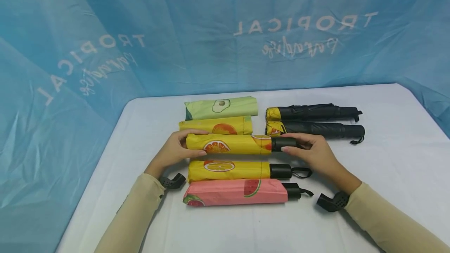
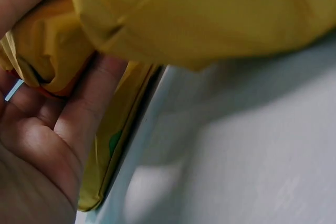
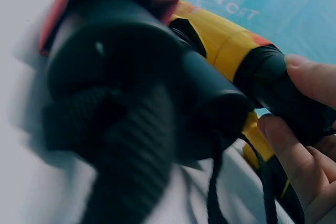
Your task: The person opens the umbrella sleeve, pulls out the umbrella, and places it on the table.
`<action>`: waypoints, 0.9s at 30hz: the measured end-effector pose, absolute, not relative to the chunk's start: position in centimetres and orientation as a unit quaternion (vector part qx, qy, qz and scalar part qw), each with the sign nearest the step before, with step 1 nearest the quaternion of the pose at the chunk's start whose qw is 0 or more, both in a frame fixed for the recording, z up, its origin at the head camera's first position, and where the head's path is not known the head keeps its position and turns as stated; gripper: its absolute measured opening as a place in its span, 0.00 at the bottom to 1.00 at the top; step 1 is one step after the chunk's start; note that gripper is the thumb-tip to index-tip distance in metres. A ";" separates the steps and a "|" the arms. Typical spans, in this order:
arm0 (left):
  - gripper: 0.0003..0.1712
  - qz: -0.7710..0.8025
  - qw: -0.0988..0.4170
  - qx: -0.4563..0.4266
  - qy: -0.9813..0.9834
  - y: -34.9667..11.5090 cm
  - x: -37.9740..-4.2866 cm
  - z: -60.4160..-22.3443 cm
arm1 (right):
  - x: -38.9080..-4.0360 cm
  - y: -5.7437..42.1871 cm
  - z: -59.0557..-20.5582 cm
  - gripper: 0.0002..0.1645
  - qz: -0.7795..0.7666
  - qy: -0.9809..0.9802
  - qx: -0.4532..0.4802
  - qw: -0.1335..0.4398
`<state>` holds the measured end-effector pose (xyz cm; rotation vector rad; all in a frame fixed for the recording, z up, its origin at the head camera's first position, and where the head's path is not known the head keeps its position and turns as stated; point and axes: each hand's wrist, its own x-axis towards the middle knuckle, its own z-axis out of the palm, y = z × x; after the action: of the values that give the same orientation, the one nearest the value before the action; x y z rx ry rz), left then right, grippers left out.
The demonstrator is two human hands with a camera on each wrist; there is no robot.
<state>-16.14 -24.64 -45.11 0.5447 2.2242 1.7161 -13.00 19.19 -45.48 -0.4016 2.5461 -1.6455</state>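
Observation:
In the head view a folded yellow umbrella [image 1: 239,145] with orange-slice prints lies crosswise between both hands. My left hand [image 1: 172,151] grips its fabric end, thumb on the near side and fingers on the far side. The black handle [image 3: 275,85] at its other end is pinched between thumb and fingers of my right hand [image 1: 318,155]. Just nearer lies a second yellow umbrella [image 1: 246,170] with a citrus print, and below that a pink watermelon umbrella [image 1: 228,193]. Beyond the held one are a yellow umbrella [image 1: 197,125] and a green avocado umbrella [image 1: 200,109].
Two black folded umbrellas, one farther back [image 1: 316,113] and one nearer [image 1: 323,129], lie at the back right with yellow ends. Everything rests on a white-covered table [image 1: 246,229]. A blue printed curtain [image 1: 197,30] hangs behind and at the left.

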 end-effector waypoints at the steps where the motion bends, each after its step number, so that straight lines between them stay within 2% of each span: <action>1: 0.33 0.593 0.137 0.188 0.771 -24.7 -16.2 -45.1 | -13.0 19.3 -45.5 0.23 -0.538 0.832 -0.127 0.041; 10: 0.32 0.594 0.124 0.188 0.772 -25.0 -16.0 -45.2 | -13.1 20.3 -45.6 0.25 -0.546 0.829 -0.111 0.048; 27: 0.28 0.595 0.118 0.188 0.773 -25.3 -16.2 -45.5 | -12.2 22.6 -46.1 0.25 -0.549 0.831 -0.089 0.022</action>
<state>-16.21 -25.32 -45.55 0.5488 2.2602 1.7401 -12.23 22.60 -46.05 -0.2748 2.5739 -1.6996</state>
